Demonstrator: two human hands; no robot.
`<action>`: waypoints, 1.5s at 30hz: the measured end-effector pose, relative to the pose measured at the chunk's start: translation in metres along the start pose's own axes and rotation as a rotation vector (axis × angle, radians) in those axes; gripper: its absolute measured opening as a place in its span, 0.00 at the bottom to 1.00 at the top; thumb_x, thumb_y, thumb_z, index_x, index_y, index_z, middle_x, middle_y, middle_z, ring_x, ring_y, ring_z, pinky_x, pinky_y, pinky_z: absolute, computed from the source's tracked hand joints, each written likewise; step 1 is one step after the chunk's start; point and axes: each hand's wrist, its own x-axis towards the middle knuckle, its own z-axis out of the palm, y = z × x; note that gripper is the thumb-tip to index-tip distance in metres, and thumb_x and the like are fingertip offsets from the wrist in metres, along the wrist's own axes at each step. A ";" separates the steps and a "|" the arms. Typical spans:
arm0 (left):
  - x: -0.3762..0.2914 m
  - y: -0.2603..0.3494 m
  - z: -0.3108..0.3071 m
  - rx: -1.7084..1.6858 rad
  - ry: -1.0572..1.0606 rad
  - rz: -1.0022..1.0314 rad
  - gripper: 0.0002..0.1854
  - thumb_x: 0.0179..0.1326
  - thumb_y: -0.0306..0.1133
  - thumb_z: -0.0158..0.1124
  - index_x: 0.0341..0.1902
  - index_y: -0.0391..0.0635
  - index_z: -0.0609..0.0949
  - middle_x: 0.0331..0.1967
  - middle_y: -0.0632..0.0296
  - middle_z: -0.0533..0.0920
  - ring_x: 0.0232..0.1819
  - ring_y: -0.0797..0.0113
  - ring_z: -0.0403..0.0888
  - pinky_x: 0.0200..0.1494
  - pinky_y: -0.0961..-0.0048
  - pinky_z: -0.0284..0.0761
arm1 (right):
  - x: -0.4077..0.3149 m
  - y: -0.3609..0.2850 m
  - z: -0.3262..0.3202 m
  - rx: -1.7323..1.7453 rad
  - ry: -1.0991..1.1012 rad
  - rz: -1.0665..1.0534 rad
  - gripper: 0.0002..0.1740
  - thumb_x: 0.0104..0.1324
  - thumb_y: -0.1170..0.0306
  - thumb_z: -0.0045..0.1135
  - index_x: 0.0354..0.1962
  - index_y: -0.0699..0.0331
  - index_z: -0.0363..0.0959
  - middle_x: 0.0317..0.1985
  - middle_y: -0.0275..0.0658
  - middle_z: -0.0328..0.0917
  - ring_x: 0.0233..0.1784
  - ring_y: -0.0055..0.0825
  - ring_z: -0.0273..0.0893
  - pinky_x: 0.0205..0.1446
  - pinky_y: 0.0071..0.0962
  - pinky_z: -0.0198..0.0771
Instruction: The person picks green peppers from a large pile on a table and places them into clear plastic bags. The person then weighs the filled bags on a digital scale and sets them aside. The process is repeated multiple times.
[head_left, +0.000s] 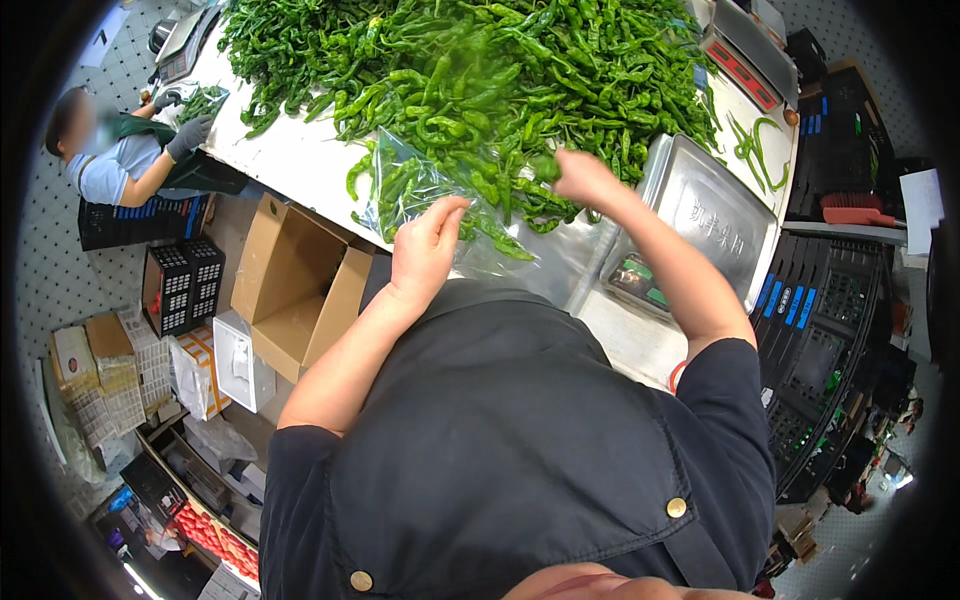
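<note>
A large heap of long green peppers covers the back of the white table. At the heap's near edge lies a clear plastic bag with several peppers in and under it. The fingers of my left hand are pinched at the bag's near edge. My right hand is at the heap's front, with a blurred green pepper at its fingertips. More clear plastic film lies on the tabletop between my hands and my black apron.
Right of my arm sits a metal tray; a scale stands beyond it. An open cardboard box is below the table's left edge. A gloved co-worker handles bagged greens at left. Black crates stand at right.
</note>
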 end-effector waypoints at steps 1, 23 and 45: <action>0.000 0.001 0.000 0.003 -0.011 -0.011 0.08 0.70 0.27 0.59 0.48 0.43 0.83 0.22 0.62 0.78 0.21 0.77 0.69 0.27 0.76 0.67 | -0.009 -0.003 0.018 -0.031 0.003 -0.038 0.15 0.54 0.77 0.55 0.42 0.68 0.71 0.41 0.52 0.78 0.48 0.50 0.78 0.51 0.46 0.75; 0.001 0.006 -0.001 0.031 -0.039 -0.055 0.07 0.69 0.30 0.60 0.47 0.45 0.83 0.21 0.54 0.79 0.21 0.62 0.78 0.28 0.69 0.72 | -0.060 0.035 -0.017 1.780 0.012 0.057 0.16 0.61 0.71 0.61 0.45 0.70 0.75 0.37 0.44 0.83 0.42 0.39 0.85 0.49 0.40 0.82; -0.004 0.005 0.014 0.042 -0.087 -0.003 0.08 0.67 0.29 0.60 0.47 0.47 0.84 0.33 0.50 0.85 0.35 0.52 0.86 0.36 0.65 0.79 | -0.063 -0.101 0.031 0.507 -0.223 -0.206 0.29 0.55 0.62 0.62 0.49 0.74 0.70 0.37 0.61 0.81 0.41 0.52 0.82 0.47 0.46 0.75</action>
